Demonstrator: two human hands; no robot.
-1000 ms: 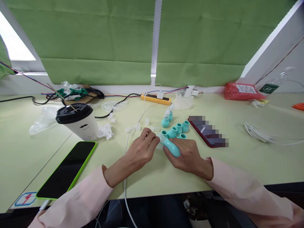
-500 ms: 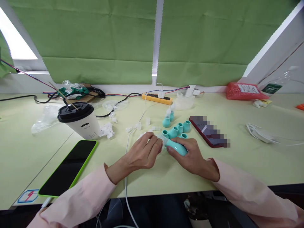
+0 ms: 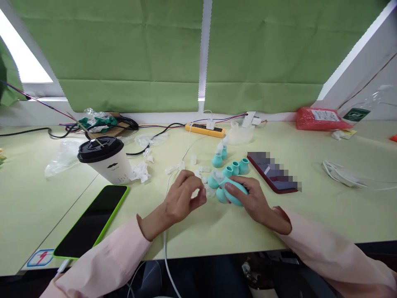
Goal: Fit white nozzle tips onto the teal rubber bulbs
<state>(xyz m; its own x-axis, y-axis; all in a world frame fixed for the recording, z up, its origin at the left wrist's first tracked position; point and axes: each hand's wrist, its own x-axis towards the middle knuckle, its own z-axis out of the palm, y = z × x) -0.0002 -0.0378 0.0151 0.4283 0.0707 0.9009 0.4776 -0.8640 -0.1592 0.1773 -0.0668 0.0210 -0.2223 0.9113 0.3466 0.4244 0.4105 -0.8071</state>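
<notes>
My right hand [image 3: 252, 198] is wrapped round a turquoise squeeze bulb [image 3: 237, 192], tilted up to the left. A translucent tip [image 3: 218, 177] shows at its upper end. Left of it, my left hand [image 3: 184, 192] is closed, thumb and index finger pressed together. Whatever that pinch holds, if anything, is too small to make out. Just behind the hands stand several open-necked turquoise bulbs [image 3: 235, 167]. Farther back, two bulbs [image 3: 217, 159] carry translucent tips. Small clear plastic pieces [image 3: 204, 169] lie loose beyond my left fingers.
A lidded paper cup [image 3: 107, 163] and a green-edged phone [image 3: 93, 221] are on the left. To the right lies a dark red phone [image 3: 273, 174]. A yellow power strip [image 3: 204, 130] and a translucent bowl [image 3: 240, 134] stand behind. A white cable [image 3: 165, 236] crosses the front edge.
My left hand has come away from the bulb's tip and moved slightly left. The right hand has turned the held bulb so its translucent tip points upward.
</notes>
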